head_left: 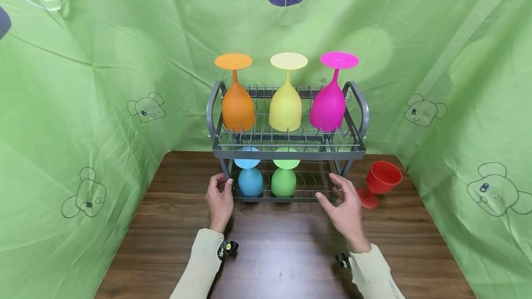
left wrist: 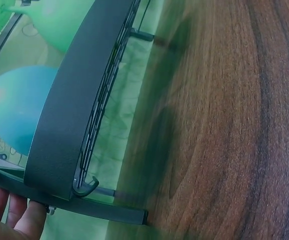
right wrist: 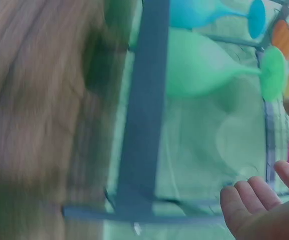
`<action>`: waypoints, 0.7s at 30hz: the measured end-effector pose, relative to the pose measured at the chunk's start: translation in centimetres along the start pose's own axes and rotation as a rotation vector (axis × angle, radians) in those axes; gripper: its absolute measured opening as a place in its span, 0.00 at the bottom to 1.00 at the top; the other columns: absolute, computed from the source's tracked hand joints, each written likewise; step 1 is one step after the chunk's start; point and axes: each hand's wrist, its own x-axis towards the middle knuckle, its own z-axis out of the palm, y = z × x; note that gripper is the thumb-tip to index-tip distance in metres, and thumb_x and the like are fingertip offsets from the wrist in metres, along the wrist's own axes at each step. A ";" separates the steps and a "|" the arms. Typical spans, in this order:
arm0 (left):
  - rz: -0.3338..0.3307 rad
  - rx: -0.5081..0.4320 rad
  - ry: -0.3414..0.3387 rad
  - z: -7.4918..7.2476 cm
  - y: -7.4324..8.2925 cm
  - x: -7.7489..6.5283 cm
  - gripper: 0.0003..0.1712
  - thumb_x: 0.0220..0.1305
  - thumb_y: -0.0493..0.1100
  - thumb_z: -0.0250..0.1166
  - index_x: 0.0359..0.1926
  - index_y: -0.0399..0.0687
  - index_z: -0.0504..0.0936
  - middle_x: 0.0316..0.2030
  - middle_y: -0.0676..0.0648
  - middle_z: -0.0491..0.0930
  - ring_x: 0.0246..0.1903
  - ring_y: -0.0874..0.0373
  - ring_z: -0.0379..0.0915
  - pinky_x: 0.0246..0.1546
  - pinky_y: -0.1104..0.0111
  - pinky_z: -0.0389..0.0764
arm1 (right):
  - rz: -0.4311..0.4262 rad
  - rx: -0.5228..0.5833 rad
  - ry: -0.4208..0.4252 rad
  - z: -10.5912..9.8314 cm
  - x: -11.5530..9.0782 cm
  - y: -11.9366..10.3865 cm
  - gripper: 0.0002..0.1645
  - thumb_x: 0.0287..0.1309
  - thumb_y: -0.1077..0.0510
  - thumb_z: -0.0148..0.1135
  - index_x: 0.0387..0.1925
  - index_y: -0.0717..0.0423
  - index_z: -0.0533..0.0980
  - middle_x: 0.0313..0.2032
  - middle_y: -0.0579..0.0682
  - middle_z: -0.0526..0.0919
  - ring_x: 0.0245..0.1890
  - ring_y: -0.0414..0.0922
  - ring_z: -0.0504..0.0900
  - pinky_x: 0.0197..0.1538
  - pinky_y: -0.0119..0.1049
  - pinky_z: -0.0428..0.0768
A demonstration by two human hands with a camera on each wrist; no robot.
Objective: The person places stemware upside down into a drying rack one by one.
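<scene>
A grey two-tier dish rack (head_left: 288,155) stands on the table. My left hand (head_left: 220,201) grips its lower left side; the left wrist view shows fingers (left wrist: 15,208) curled around the side bar. Beside the rack's lower right corner, my right hand (head_left: 347,211) is held with fingers spread and nothing between them. Upside down on the upper tier are an orange goblet (head_left: 238,110), a yellow goblet (head_left: 285,110) and a magenta goblet (head_left: 328,109). Below them, a blue goblet (head_left: 250,182) and a green goblet (head_left: 284,182) are also inverted.
Upright on the table, a red goblet (head_left: 383,176) stands to the right of the rack, just beyond my right hand. Green printed cloth (head_left: 187,36) encloses the brown wooden table (head_left: 166,243) at the back and both sides.
</scene>
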 end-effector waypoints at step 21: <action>0.000 -0.014 -0.005 -0.2 0.0 0.2 0.11 0.71 0.39 0.70 0.53 0.45 0.84 0.46 0.41 0.86 0.47 0.48 0.84 0.40 0.82 0.78 | 0.005 -0.195 0.276 -8.1 0.4 -0.9 0.39 0.50 0.71 0.79 0.66 0.60 0.78 0.63 0.55 0.80 0.61 0.30 0.76 0.59 0.15 0.76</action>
